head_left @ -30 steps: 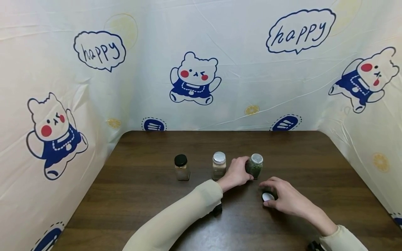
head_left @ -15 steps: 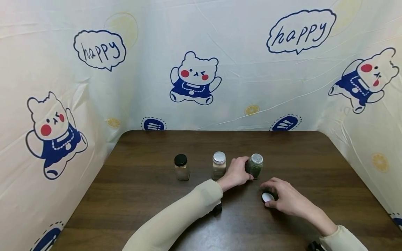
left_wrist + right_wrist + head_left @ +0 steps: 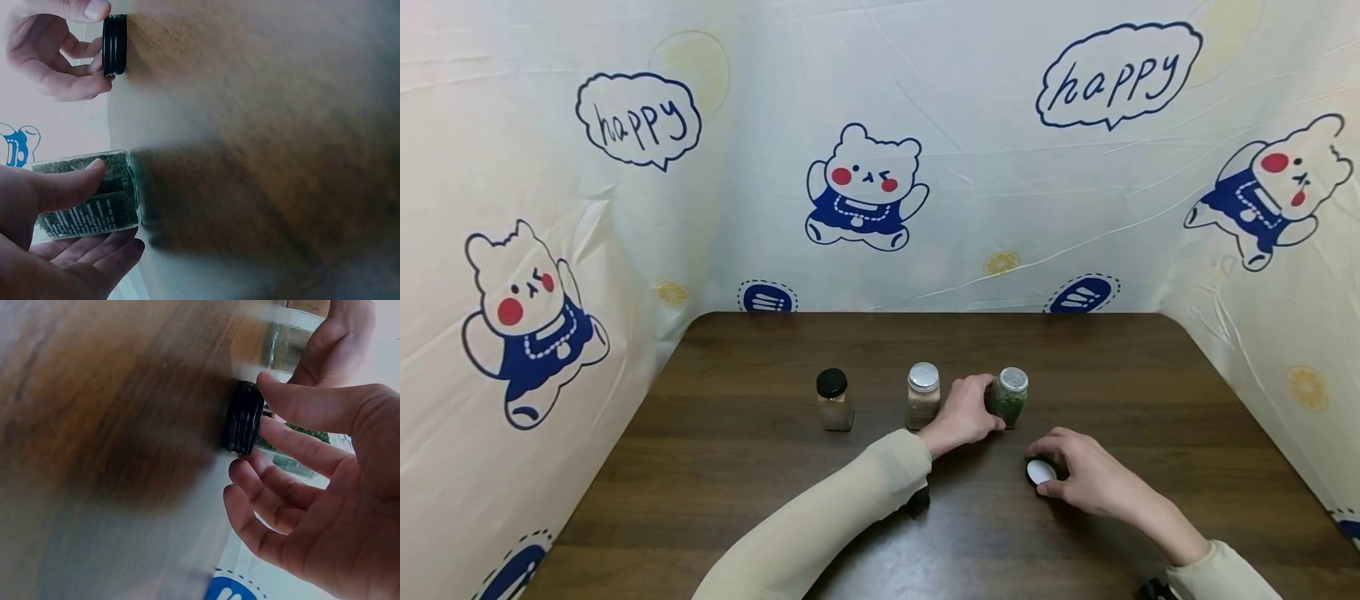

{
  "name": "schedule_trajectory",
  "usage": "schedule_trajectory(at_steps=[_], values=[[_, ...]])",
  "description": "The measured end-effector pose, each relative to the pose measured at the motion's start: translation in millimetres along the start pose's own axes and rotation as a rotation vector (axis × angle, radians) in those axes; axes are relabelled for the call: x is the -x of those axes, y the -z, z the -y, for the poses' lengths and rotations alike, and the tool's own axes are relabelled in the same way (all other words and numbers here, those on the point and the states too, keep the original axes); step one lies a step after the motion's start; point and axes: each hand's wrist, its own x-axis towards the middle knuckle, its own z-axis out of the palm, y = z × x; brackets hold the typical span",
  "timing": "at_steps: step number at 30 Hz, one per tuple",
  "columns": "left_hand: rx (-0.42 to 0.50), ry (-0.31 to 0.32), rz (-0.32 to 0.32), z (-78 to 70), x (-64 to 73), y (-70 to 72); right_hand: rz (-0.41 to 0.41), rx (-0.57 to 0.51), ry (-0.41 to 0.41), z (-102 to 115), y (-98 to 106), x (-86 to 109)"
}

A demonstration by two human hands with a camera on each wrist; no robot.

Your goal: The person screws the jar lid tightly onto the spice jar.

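A small glass jar of green dried herbs (image 3: 1012, 407) stands upright at the right, a perforated silver cap on top. My left hand (image 3: 964, 412) grips its side; in the left wrist view the thumb lies along the labelled glass (image 3: 87, 215) and the fingers curl beneath. Nearer to me, my right hand (image 3: 1086, 471) has thumb and fingertips around the rim of a round black lid (image 3: 1029, 483), its white inner face upward. The right wrist view shows the lid's ridged side (image 3: 240, 419) close over the table, thumb at one edge and a fingertip at the other.
Left of the herb jar stands a silver-capped jar of pale powder (image 3: 922, 398), close by my left wrist. Farther left is a black-lidded jar (image 3: 833, 402). The brown wooden table (image 3: 737, 500) meets a printed cloth (image 3: 865, 83) at its back and sides.
My right hand has shifted very slightly to the right at the black lid. The left hand and the herb jar have not moved.
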Motion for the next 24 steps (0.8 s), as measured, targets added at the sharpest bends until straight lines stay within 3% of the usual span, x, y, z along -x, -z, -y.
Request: schedule_trajectory(at_steps=[24], values=[[0.023,0.006,0.000,0.5,0.2,0.5,0.003,0.013,-0.001,-0.8,0.4,3.6]])
